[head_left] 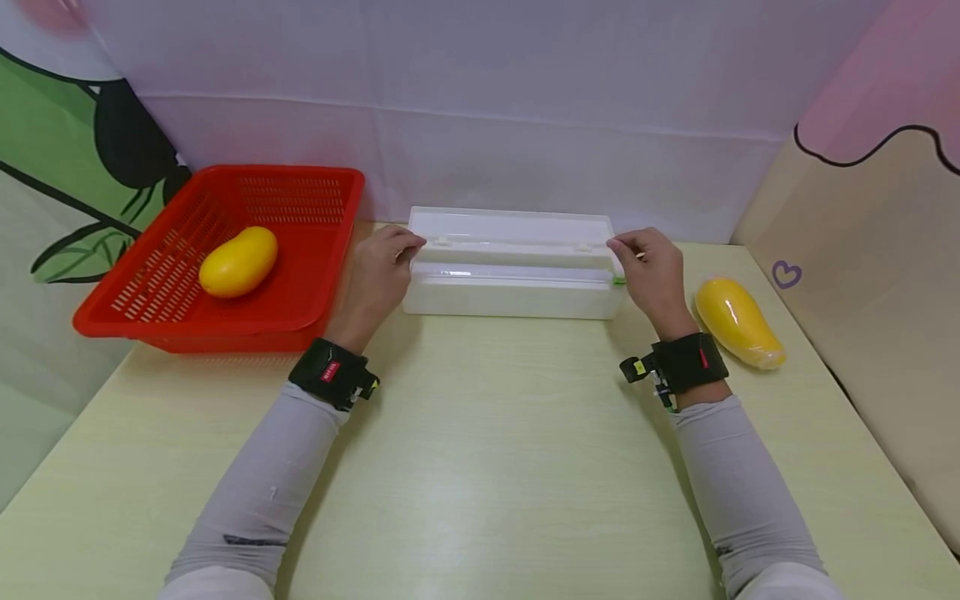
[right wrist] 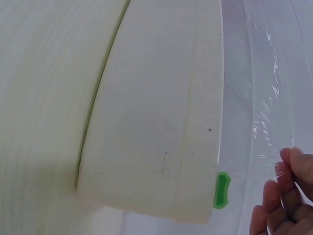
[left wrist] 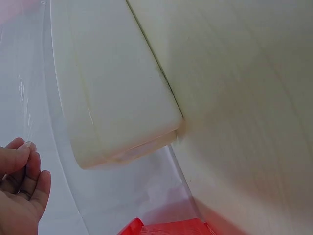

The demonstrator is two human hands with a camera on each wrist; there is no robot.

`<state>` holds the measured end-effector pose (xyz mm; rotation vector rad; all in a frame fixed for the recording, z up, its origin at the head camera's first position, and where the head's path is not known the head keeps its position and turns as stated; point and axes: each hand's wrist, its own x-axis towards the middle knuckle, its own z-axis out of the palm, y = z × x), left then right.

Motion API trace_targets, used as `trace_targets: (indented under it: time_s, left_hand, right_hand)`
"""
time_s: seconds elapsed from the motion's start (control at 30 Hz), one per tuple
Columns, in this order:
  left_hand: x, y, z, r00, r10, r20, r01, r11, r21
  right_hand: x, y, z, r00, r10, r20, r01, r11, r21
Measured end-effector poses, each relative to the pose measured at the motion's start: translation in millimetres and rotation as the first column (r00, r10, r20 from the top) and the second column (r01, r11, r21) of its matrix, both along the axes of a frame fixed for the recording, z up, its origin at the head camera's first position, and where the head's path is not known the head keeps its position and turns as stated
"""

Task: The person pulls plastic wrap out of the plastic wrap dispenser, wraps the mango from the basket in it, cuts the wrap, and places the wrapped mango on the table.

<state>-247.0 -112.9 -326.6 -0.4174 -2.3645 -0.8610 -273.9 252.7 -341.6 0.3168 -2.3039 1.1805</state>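
A long white cling film dispenser [head_left: 510, 302] stands at the back of the table, its lid [head_left: 510, 223] raised. Clear cling film [right wrist: 274, 83] stretches above it between both hands. My left hand [head_left: 380, 271] pinches one corner of the film between thumb and fingers, at the dispenser's left end. At the right end, my right hand [head_left: 651, 271] pinches the other corner the same way. A green slider [right wrist: 222, 190] sits on the dispenser's right edge, close to the right hand. In the left wrist view, the film [left wrist: 27, 98] runs up from the pinching fingertips.
To the left stands a red plastic basket [head_left: 315, 312] with a yellow mango [head_left: 238, 262] inside. Another mango [head_left: 738, 323], in shiny clear wrap, lies on the table right of the right wrist. A cloth backdrop [head_left: 480, 158] hangs directly behind the dispenser.
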Motion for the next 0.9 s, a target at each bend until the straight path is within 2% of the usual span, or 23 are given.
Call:
trace_targets:
  time_s: [0.3, 0.9]
  left_hand:
    - [2.2, 0, 4.7, 1.000, 0.010, 0.020, -0.010, 1.000, 0.000]
    - [3.1, 1, 11.3, 0.999, 0.008, -0.035, -0.007, 1.000, 0.022]
  right_hand:
    - [1.6, 0, 3.7, 0.999, 0.004, -0.032, -0.005, 0.999, -0.033]
    - [4.6, -2, 11.0, 0.998, -0.028, -0.049, 0.025, 0.998, -0.050]
